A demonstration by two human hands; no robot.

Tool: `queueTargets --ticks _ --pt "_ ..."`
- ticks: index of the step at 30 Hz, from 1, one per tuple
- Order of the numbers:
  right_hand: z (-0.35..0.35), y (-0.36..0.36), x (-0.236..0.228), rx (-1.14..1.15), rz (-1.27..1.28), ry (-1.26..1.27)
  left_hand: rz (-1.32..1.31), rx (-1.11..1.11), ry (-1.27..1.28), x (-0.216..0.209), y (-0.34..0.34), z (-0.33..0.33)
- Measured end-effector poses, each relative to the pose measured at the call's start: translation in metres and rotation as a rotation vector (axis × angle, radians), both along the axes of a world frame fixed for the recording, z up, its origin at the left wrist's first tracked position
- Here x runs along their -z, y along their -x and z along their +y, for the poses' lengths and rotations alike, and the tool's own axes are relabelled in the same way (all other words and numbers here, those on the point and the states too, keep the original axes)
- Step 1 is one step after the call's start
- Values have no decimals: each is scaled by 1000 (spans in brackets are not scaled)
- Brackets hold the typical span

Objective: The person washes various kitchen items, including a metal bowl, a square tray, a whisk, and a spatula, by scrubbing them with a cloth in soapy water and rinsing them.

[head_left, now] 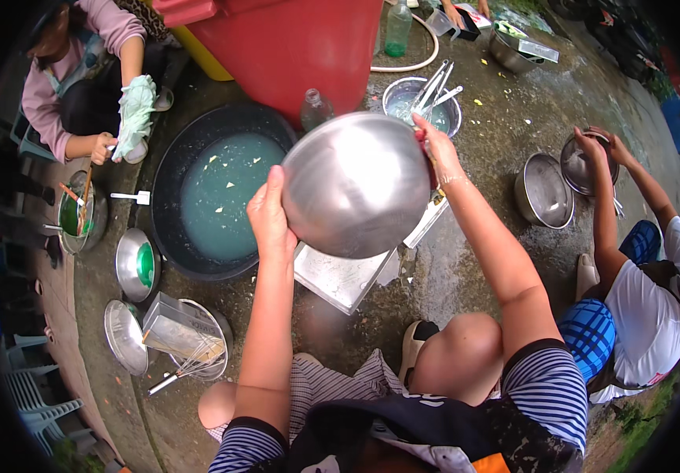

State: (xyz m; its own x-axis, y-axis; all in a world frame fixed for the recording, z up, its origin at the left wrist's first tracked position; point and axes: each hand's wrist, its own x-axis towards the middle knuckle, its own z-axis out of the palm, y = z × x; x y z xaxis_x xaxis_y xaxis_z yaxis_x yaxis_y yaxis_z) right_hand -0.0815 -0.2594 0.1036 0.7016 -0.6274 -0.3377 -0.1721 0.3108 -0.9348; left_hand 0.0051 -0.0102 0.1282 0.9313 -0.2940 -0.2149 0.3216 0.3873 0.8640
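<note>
A large metal mixing bowl (pixel 356 185) is held up in front of me, its rounded outside facing me. My left hand (pixel 271 213) is closed on the bowl's left edge, with the thumb pointing up. My right hand (pixel 440 154) grips the opposite side, and a bit of something red shows between it and the bowl; I cannot make out what that is. Beneath the bowl a rectangular metal tray (pixel 332 277) lies on the wet ground, partly hidden. A wide black tub (pixel 168 229) of cloudy greenish water with floating scraps stands to the left of my left hand.
A big red bin (pixel 293 47) rises behind the tub, beside a clear bottle (pixel 315 110). A basin (pixel 454 114) of whisks sits beyond. Steel bowls (pixel 135 264) and a whisk (pixel 174 375) lie at left. One person (pixel 92 79) crouches at left; another (pixel 643 307) handles a bowl at right.
</note>
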Motion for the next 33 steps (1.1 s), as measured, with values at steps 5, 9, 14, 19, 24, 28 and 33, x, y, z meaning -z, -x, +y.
queueTargets --ticks 5,9,14,19,24,28,33 --pt "32 15 73 76 -555 -714 145 -38 235 19 2 -6" --pt "99 11 55 318 -503 -922 321 7 366 58 17 -12" --pt "56 13 42 352 -512 -533 519 143 545 84 36 -23" --pt "29 30 15 133 -369 -2 459 386 425 78 3 1" --pt "15 46 -21 -206 -332 441 702 626 420 83 6 22" --pt "-10 50 -41 -362 -112 260 683 799 26 88 30 16" --pt "-6 27 -52 -661 272 747 544 868 -25 77 37 1"
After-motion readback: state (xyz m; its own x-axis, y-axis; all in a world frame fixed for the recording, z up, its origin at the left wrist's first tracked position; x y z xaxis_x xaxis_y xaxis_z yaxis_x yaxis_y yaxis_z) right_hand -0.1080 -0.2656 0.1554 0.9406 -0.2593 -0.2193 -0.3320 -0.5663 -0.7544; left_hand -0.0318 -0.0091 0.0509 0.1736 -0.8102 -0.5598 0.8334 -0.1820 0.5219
